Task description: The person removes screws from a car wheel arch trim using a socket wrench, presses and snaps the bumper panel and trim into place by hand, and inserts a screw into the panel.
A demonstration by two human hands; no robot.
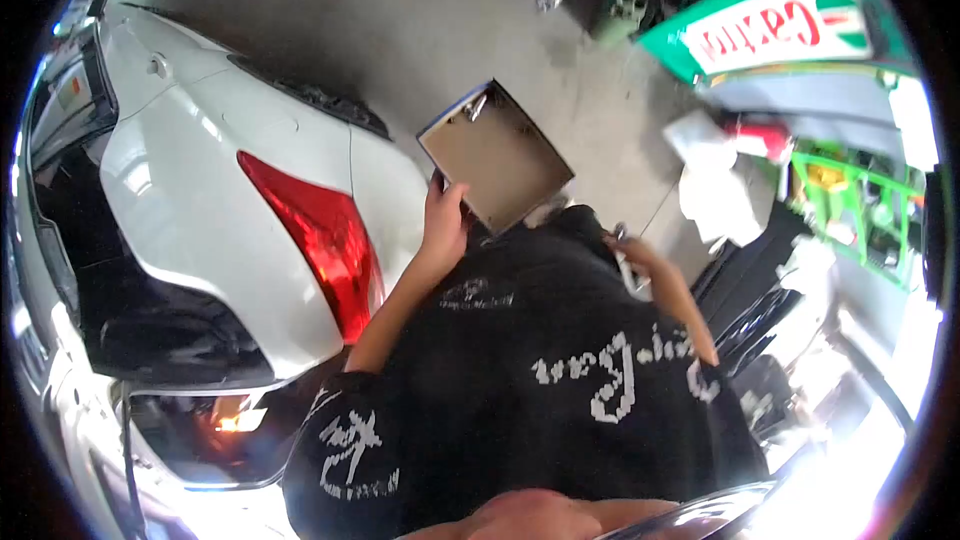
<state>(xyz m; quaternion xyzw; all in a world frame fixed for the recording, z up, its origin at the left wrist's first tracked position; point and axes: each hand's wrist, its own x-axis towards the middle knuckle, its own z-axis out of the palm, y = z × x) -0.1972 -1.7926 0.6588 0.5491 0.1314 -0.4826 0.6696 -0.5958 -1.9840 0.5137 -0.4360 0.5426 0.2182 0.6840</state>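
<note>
My left hand [446, 220] grips the near left edge of a shallow, open-topped box [492, 162], its thumb over the rim. The box has a brown inside and a dark blue outer edge. A few small metal pieces [475, 108] lie in its far corner, too small to name. My right hand [645, 258] is down at my right side, beside my dark clothing, with its fingers curled. A shiny bit shows at its fingertips and something whitish below them; I cannot make out what they are.
A white car [190, 160] with a red tail light [325, 240] stands close on my left. To the right are a green and white sign [780, 30], a green rack [850, 205] of small items and white crumpled material [715, 200]. Grey floor [420, 20] lies ahead.
</note>
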